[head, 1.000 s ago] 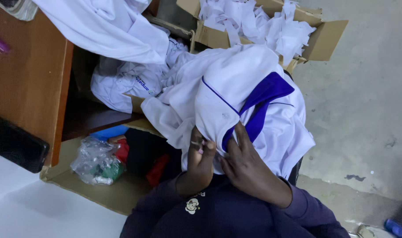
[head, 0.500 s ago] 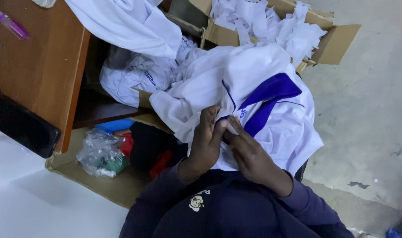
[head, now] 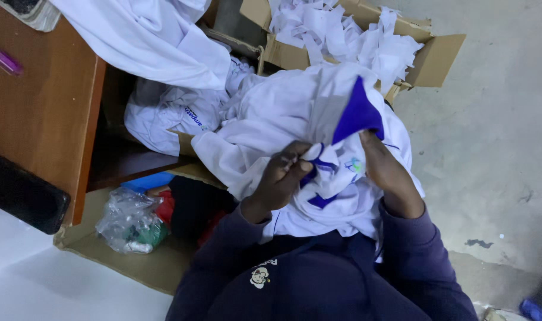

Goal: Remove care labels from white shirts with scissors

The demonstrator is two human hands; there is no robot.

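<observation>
On the lap, head view: one white garment (head: pixel 294 119) with blue trim. Left hand (head: pixel 281 178) pinches its fabric at the blue edging; right hand (head: pixel 382 169) grips the cloth, fingers hidden. Beyond: one cardboard box (head: pixel 437 56) of white scraps; one wooden desk (head: pixel 39 113).

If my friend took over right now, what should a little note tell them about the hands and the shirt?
Left hand: fingers pinch a fold of the white garment with blue trim on the lap.
Right hand: grips the same garment just under its blue flap.
Nearby: a cardboard box of white cloth scraps behind it, more white garments by the wooden desk.
Done: garment is in hand.
Left: cannot tell from this view.
</observation>
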